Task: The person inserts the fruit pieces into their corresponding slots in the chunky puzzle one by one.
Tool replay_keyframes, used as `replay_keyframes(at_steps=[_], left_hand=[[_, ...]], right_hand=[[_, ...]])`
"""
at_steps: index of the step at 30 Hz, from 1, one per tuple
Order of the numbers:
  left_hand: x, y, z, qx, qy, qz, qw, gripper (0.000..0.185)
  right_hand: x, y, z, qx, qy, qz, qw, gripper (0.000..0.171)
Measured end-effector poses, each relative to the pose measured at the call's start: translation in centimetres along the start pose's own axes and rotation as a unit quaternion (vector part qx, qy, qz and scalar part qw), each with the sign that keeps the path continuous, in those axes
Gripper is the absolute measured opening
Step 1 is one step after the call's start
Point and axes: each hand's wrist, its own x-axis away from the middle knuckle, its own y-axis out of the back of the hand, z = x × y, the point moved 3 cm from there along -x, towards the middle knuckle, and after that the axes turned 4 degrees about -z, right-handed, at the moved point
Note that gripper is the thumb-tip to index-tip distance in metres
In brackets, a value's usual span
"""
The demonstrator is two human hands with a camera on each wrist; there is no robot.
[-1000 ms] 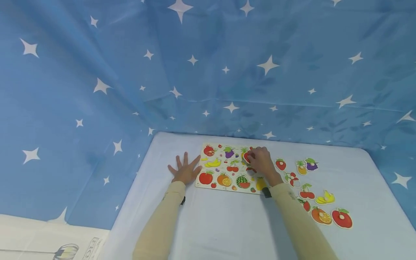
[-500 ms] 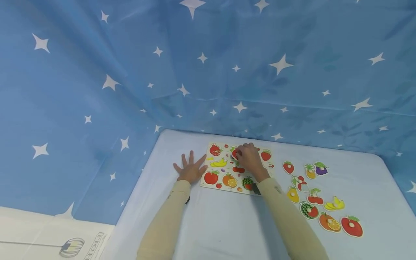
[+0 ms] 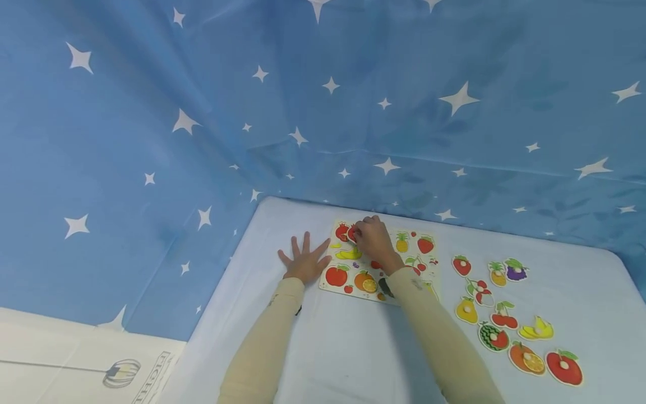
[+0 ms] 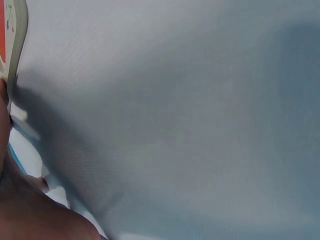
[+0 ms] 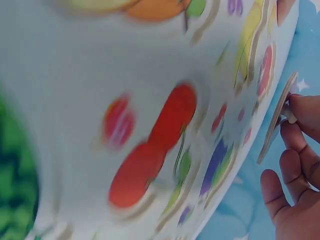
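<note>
Currently a red fruit piece [image 3: 351, 234] is pinched by its peg in the right hand [image 3: 372, 240], grip closed on it, over the far-left corner of the puzzle board [image 3: 379, 262]. Left of the board, the left hand [image 3: 304, 262] is pressed flat on the desk [image 3: 353, 348], fingers spread. Right of the board, loose fruit pieces [image 3: 504, 314] are scattered.

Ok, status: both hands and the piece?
Left hand flat on the table, fingers spread, beside the board. Right hand pinches a red piece by its peg over the board's far left corner. Nothing in the way.
</note>
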Motion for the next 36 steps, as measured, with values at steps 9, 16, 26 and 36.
replay_keyframes(at_steps=[9,16,26,36], left_hand=[[-0.4,-0.3,-0.5,-0.003,-0.004,0.006,1.0000,0.063],[0.5,0.0,-1.2,0.002,-0.016,0.002,0.9999,0.061],[1.1,1.0,-2.0,-0.012,-0.026,-0.009,0.9995,0.060],[0.6,0.7,-0.4,-0.023,-0.006,0.003,0.9997,0.062]], right_hand=[[-0.9,-2.1,1.3,0.016,-0.032,0.030,0.999,0.010],[-1.1,-2.9,1.5,0.033,-0.033,0.011,0.999,0.012],[-1.8,-3.0,1.1,0.024,-0.059,0.013,0.998,0.011],[-1.5,-3.1,1.3,-0.001,-0.069,0.048,0.996,0.056]])
